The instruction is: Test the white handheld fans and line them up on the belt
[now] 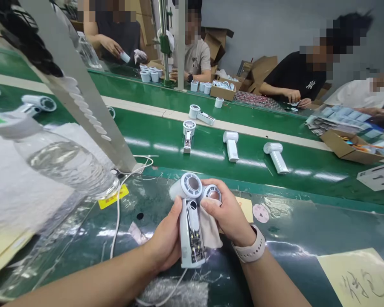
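Both hands (195, 226) around fan (190, 221)

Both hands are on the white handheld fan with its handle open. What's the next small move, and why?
Probably seat the second round fan piece, pinched by the right hand, against the white handheld fan: the left hand steadies it, and its circuit board lies uncovered.

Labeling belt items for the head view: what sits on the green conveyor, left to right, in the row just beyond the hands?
Open-backed fan → closed white fan → tilted white fan → cardboard box at the belt's right edge.
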The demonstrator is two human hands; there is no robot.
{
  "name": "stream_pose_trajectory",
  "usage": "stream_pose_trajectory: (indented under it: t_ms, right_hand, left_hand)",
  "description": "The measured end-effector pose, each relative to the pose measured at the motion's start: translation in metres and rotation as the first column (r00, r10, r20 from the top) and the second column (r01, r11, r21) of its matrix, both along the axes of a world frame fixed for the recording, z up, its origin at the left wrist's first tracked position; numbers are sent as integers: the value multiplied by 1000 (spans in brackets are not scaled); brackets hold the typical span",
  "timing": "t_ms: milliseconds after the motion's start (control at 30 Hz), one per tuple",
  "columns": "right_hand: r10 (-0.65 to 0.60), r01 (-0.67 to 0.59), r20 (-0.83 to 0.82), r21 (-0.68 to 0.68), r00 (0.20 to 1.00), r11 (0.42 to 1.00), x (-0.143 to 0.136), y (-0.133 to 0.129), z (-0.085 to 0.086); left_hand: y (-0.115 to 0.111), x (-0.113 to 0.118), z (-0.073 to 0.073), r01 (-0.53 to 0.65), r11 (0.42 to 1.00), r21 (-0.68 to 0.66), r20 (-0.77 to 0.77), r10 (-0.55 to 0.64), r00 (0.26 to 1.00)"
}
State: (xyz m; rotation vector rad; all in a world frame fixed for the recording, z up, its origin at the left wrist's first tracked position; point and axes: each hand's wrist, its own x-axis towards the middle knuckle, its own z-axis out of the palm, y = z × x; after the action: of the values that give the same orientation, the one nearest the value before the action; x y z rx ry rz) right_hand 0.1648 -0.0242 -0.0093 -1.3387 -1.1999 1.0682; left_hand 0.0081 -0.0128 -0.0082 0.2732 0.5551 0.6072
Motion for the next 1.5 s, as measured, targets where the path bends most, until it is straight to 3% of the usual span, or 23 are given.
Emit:
stream_pose_trajectory:
  t_ms: [167, 267, 567, 867, 1133, 1500]
  right_hand:
    - [160, -159, -9, 45, 987, 986, 14, 3, -11]
    - [187, -183, -71, 60, 980, 981, 15, 4, -15]
    - [-138, 142, -169, 13, 976, 990, -21, 1, -13]
    - [38, -38, 29, -1, 999, 999, 1, -1, -2]
    - [-98, 97, -77, -24, 992, 995, -16, 0, -9]
    - [180, -180, -14, 6, 983, 984, 13, 0, -5]
  left_hand:
    - [5, -2, 7, 11, 996, -90, -71, -18, 997]
    - [6, -1, 10, -4, 994, -107, -100, -7, 995]
    - [-2, 2, 10, -104, 994, -32, -231, 93, 968]
    - [1, 3, 11, -80, 986, -148, -199, 50, 979]
    - [0, 4, 15, -110, 985, -135, -267, 71, 961]
    - [5, 2, 27, -47, 983, -177, -167, 17, 986]
